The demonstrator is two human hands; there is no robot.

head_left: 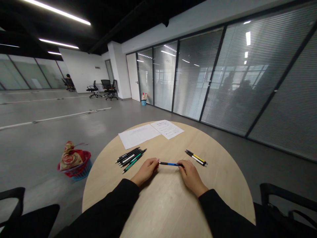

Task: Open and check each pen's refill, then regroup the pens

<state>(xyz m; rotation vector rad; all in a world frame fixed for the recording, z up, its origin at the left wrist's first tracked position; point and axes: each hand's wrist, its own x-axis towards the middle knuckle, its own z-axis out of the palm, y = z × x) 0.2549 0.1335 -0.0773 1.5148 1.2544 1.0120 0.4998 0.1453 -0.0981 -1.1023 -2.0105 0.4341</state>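
Observation:
A blue and black pen lies crosswise between my two hands over the round table. My left hand has its fingers closed at the pen's left, black end. At the other end, the fingers of my right hand pinch the pen's black tip. Left of my left hand is a bunch of pens, mostly black, some white. A green pen lies along its near side. To the right of my right hand, a yellow and black pen rests beside a white and black pen.
Two printed sheets, a left paper and a right paper, lie on the far part of the round table. A basket with a paper bag stands on the floor at left. Chair armrests flank the table, the right one close by.

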